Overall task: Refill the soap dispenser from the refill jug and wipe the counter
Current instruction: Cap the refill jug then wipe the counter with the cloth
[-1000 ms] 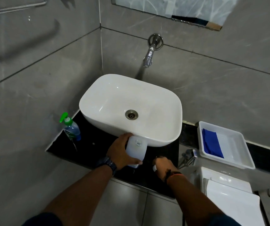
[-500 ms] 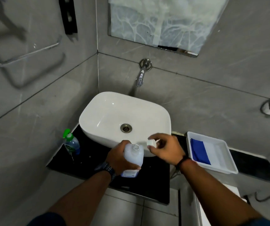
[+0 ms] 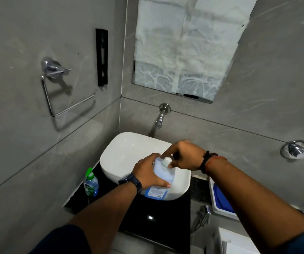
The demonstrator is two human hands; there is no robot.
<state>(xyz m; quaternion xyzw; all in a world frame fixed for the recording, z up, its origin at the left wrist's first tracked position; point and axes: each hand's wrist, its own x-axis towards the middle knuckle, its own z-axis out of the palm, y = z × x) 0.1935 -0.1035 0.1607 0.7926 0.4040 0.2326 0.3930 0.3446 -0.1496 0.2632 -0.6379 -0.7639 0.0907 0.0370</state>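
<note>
- Gripping refill jug (image 3: 163, 173) upright in left hand (image 3: 147, 173), with fingers curled round its body and thumb laid across the front above the label; held over near rim of basin (image 3: 129, 151).
- Pinching white cap (image 3: 166, 161) at the jug's neck with right hand (image 3: 184, 156), fingertips closed narrowly round it.
- Judging the step as turning the cap; cannot tell whether on or off.
- To do it well: keep jug level and steady, twist from the fingertips only, and stay above the basin so drips miss the black counter (image 3: 147, 217).
- Noting soap dispenser (image 3: 91, 184) at left on the counter, just beside the basin, green pump top in place.
- Noting blue cloth (image 3: 220, 198) in white tray (image 3: 211, 191) at right, likely for the wipe.
</note>
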